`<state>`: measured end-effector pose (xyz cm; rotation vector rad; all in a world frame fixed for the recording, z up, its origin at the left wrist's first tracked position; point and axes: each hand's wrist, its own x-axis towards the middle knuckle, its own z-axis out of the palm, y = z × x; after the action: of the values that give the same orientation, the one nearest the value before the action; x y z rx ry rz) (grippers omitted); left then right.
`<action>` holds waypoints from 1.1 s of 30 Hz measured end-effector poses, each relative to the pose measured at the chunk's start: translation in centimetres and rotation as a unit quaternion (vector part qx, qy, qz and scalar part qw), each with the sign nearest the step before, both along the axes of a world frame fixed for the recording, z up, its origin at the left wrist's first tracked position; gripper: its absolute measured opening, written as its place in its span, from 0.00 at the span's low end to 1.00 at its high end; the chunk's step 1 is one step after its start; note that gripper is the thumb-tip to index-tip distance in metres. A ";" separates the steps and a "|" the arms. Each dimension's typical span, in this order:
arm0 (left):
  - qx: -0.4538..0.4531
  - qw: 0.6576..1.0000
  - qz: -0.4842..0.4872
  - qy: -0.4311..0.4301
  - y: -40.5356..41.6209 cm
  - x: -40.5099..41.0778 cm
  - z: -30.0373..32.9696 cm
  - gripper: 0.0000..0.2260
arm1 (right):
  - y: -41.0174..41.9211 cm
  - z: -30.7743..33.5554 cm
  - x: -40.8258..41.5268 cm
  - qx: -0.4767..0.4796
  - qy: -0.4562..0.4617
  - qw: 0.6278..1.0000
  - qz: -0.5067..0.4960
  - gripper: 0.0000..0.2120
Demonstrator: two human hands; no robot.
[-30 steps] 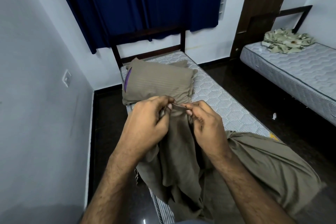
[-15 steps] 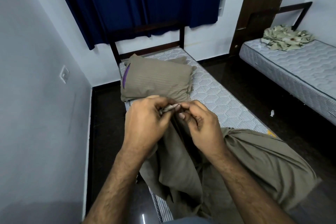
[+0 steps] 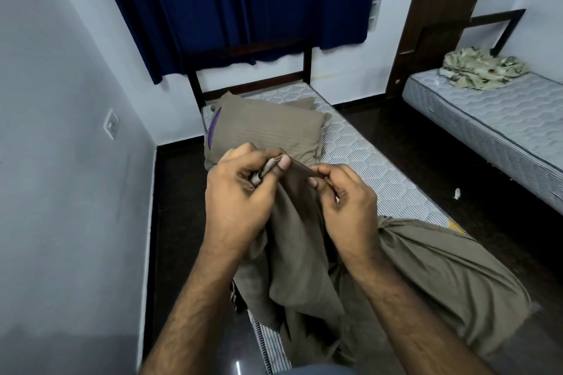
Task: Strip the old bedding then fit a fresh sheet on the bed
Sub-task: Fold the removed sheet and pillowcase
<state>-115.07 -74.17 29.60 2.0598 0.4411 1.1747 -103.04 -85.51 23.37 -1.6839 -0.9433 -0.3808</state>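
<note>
A brown sheet [image 3: 426, 268] lies bunched over the near end of the bare quilted mattress [image 3: 365, 158]. I hold its edge up above the bed. My left hand [image 3: 240, 192] grips a gathered bunch of the hem, thumb on top. My right hand [image 3: 344, 195] pinches the same edge a short way to the right, so a taut strip of cloth runs between them. The sheet hangs down from both hands. A brown pillow [image 3: 268, 128] with a purple stripe at its open end rests at the head of the mattress.
A dark headboard [image 3: 249, 52] and a blue curtain [image 3: 243, 0] stand behind the bed. The wall with a switch [image 3: 111, 124] is close on the left. A second mattress [image 3: 493, 122] at the right carries a crumpled patterned cloth [image 3: 481, 70]. Dark floor [image 3: 405, 143] separates the beds.
My hands have worked along the sheet's edge, with the left gathering more hem into its grip. The right hand has moved slightly away, so the cloth between them is stretched.
</note>
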 end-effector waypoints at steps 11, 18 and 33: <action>-0.116 0.991 -0.062 -0.025 -1.0 0.1 0.6 0.11 | -0.4 1.3 -0.4 -0.028 -0.013 1.000 0.006 0.06; -0.460 0.840 -0.259 -0.123 -2.7 0.4 1.9 0.10 | 0.1 -0.2 -1.7 -0.038 0.092 0.989 0.111 0.08; 0.119 0.952 0.061 0.275 -1.2 0.0 1.4 0.20 | -0.8 1.5 -1.3 -0.004 -0.016 1.000 0.015 0.07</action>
<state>-115.08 -75.39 31.04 2.6041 0.7243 0.7270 -104.33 -86.31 24.90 -1.6736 -0.9946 -0.3854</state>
